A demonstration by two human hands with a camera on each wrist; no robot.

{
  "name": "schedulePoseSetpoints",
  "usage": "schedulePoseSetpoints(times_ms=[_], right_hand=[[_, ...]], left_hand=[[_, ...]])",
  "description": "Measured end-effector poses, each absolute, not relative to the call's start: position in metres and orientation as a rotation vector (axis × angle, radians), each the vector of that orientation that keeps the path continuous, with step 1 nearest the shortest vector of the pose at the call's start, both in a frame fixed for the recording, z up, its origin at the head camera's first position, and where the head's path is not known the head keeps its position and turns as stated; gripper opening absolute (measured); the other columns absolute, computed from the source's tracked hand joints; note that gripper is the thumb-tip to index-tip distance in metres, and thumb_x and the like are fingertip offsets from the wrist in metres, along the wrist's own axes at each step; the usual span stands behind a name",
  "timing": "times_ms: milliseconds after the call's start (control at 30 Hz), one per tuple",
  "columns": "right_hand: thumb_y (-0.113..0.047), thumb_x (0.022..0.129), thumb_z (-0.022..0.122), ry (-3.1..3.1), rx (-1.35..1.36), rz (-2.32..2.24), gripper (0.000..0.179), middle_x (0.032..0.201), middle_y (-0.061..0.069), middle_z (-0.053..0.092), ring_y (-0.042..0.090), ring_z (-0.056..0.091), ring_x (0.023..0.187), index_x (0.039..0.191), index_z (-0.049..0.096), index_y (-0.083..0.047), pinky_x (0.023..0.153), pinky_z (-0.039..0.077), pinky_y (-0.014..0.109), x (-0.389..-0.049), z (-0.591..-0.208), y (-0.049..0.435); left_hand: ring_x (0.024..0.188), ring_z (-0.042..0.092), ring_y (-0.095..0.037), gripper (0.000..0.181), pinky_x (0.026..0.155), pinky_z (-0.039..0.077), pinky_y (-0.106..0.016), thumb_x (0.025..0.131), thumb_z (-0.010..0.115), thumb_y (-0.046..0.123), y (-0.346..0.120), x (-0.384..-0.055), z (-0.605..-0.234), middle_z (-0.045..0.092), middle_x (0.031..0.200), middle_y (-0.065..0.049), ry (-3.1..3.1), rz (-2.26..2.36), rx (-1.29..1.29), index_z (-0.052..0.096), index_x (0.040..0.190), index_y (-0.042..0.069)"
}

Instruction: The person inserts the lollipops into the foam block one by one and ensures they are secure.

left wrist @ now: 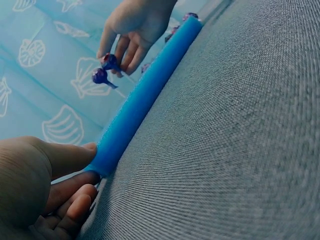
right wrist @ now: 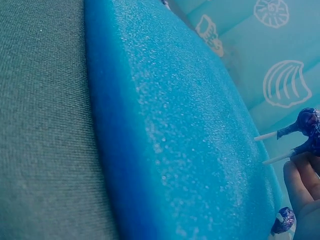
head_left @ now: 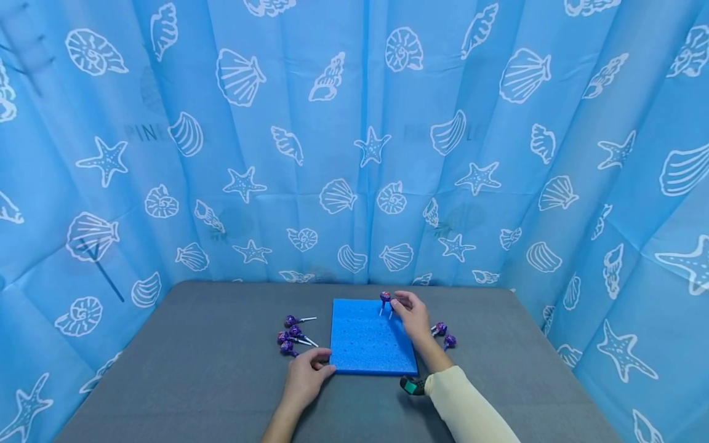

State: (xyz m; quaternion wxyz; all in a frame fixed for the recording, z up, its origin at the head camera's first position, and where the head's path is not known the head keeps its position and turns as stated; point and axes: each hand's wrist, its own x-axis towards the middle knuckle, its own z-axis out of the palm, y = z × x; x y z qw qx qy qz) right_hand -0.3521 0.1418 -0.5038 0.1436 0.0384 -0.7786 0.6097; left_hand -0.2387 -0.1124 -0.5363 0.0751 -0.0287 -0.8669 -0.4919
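A blue foam board (head_left: 365, 347) lies flat on the table, with small holes in its top. My left hand (head_left: 307, 376) holds the board's near left corner between thumb and fingers. Two purple-wrapped lollipops stand upright by their white sticks near the far right corner. One lollipop (head_left: 385, 296) stands free. The other lollipop (left wrist: 109, 62), just to its right, is pinched at its head by my right hand (head_left: 414, 317). In the right wrist view both sticks meet the foam surface; how deep they go cannot be told.
Several loose lollipops (head_left: 290, 332) lie on the grey table (head_left: 221, 369) left of the board. Two more lollipops (head_left: 450, 340) lie to the right, beside my right forearm. A black device (head_left: 411, 386) with a green face is at my right wrist. A blue shell-patterned curtain (head_left: 354, 154) hangs behind.
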Motion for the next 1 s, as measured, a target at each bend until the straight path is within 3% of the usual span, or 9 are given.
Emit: schedulePoseSetpoints(times_ms=[333,1000], right_hand=[[-0.012,0.095,0.063,-2.308,0.146,1.636,0.029,0.114,0.021,0.065,0.036,0.06,0.108,0.119,0.06,0.003,0.09,0.047,0.049,-0.349,-0.494,0.154],[-0.012,0.095,0.064,-2.407,0.149,1.334,0.022,0.109,0.015,0.067,0.03,0.062,0.102,0.115,0.064,-0.004,0.086,0.048,0.048,-0.349,-0.494,0.195]], left_hand=[[0.072,0.054,-0.01,0.027,0.062,0.042,-0.028,0.081,0.078,0.012,-0.11,-0.238,-0.535,0.069,0.095,0.002,-2.604,-1.475,-0.104,0.072,0.108,0.011],[0.074,0.056,-0.011,0.028,0.064,0.044,-0.029,0.081,0.078,0.012,-0.111,-0.238,-0.536,0.07,0.096,0.0,-2.592,-1.473,-0.088,0.072,0.108,0.011]])
